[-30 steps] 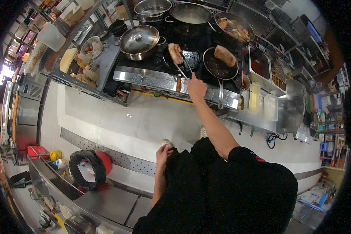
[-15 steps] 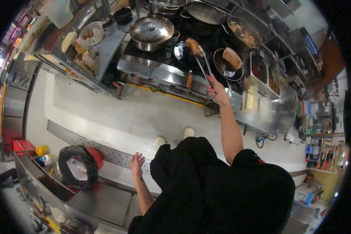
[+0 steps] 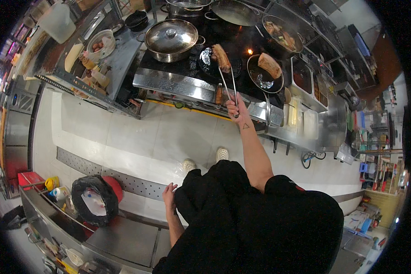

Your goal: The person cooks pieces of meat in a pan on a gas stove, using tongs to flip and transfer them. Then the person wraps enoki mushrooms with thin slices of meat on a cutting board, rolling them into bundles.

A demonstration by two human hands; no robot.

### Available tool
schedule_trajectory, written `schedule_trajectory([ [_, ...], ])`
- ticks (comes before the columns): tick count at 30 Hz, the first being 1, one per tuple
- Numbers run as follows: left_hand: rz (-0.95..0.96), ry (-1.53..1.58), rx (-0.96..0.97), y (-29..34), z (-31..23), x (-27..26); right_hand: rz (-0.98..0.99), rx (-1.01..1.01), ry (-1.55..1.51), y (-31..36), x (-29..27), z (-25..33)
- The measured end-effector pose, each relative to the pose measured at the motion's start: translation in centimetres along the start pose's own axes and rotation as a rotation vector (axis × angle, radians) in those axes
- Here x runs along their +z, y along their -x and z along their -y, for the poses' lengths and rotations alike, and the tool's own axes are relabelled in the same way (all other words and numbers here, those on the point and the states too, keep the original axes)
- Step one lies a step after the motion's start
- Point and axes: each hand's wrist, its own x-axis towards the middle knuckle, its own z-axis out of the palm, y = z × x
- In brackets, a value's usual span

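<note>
My right hand (image 3: 233, 108) is closed around metal tongs (image 3: 233, 84) stretched over the stove. Their two arms are spread, with the tips at the near end of a browned slab of meat (image 3: 221, 58). That slab lies over a dark, oily frying pan (image 3: 207, 61) with a wooden handle (image 3: 219, 94); whether the tongs grip it I cannot tell. In a second pan (image 3: 266, 86), to the right, rests another paler slab of meat (image 3: 270, 65). My left hand (image 3: 169, 196) hangs low beside my leg, holding nothing, its fingers loosely extended.
A lidded steel pot (image 3: 171, 40) stands left of the pans. Behind are a wide pan of liquid (image 3: 235, 13) and a pan of food pieces (image 3: 282, 34). A small flame (image 3: 250, 51) shows between the frying pans. Behind me at left is a black-lined bin (image 3: 80, 201).
My right hand and the tongs have shifted left. The tong arms have spread, and the meat slab's long side now faces more upright. A flame has appeared. My left hand has moved closer to my leg.
</note>
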Motion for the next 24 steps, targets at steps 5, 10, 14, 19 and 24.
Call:
schedule_trajectory([
  [5, 0.005, 0.056, -0.024, -0.3, -1.9, 0.1, -0.062, 0.046, -0.054, 1.8, 0.6, 1.3],
  [10, 0.141, -0.04, 0.052, -2.2, -4.5, 4.8, -0.386, -0.017, 0.449, 4.4, 5.6, 2.0],
  [14, 0.255, -0.123, 0.164, -3.1, -9.9, 13.5, -0.636, -0.126, 1.278, 5.7, 10.4, 2.4],
  [19, 0.329, -0.151, 0.303, -3.1, -12.4, 18.7, -0.789, -0.425, 2.249, 5.8, 11.9, 0.9],
  [24, 0.326, -0.209, 0.261, -2.9, -10.2, 18.0, -0.848, -0.588, 2.54, 8.0, 12.0, -1.2],
])
